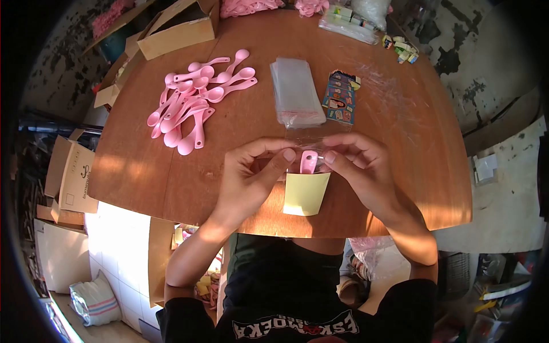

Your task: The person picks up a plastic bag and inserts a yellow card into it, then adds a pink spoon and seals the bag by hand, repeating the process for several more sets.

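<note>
Near the table's front edge, my left hand (pixel 251 177) and my right hand (pixel 366 171) pinch the two sides of a clear plastic bag (pixel 309 139) at its upper end. Inside it are a pale yellow card (pixel 306 194) and a pink spoon, whose handle end (pixel 309 162) with a hole shows above the card; the rest of the spoon is hidden behind the card. Beyond my hands lies a stack of clear bags (pixel 296 91), with printed cards (pixel 341 97) to its right. A pile of pink spoons (pixel 191 103) lies at the left.
The wooden table (pixel 229 40) has a cardboard box (pixel 177 37) at its back left. Plastic packs (pixel 349 26) and small colourful pieces (pixel 402 50) lie at the back right. Thin plastic scraps (pixel 386 97) are spread on the right. A printed carton (pixel 74 171) stands beyond the left edge.
</note>
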Demonstrator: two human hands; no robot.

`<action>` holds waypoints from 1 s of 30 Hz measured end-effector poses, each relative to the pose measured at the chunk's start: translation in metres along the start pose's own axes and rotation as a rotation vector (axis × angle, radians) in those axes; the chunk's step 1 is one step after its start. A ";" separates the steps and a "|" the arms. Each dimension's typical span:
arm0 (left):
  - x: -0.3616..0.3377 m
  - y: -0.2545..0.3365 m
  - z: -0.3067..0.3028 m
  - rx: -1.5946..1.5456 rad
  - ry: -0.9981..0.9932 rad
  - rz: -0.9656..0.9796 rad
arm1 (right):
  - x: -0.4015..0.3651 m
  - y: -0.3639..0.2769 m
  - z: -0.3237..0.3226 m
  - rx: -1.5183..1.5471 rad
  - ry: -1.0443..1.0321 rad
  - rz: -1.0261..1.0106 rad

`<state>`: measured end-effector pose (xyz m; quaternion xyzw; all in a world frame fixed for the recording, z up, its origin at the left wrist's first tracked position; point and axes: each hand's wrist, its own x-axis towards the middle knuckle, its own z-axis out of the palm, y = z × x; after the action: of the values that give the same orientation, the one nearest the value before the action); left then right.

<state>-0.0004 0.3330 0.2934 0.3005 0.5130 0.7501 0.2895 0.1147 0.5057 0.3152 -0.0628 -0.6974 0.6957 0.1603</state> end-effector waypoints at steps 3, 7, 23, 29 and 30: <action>0.000 0.007 0.001 0.018 0.000 0.013 | 0.000 0.009 -0.003 -0.013 -0.004 -0.061; -0.002 0.005 -0.009 0.067 -0.008 0.008 | 0.000 0.010 -0.005 -0.083 -0.032 -0.068; -0.006 0.000 -0.027 0.225 -0.114 0.206 | 0.003 0.017 -0.005 -0.040 -0.183 -0.260; -0.007 0.001 -0.024 0.191 -0.096 0.193 | 0.001 0.016 -0.006 -0.109 -0.185 -0.267; -0.008 0.000 -0.024 0.191 -0.091 0.192 | 0.001 0.016 -0.006 -0.124 -0.188 -0.276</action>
<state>-0.0134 0.3127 0.2856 0.4081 0.5374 0.7077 0.2094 0.1138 0.5122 0.2994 0.0893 -0.7528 0.6256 0.1842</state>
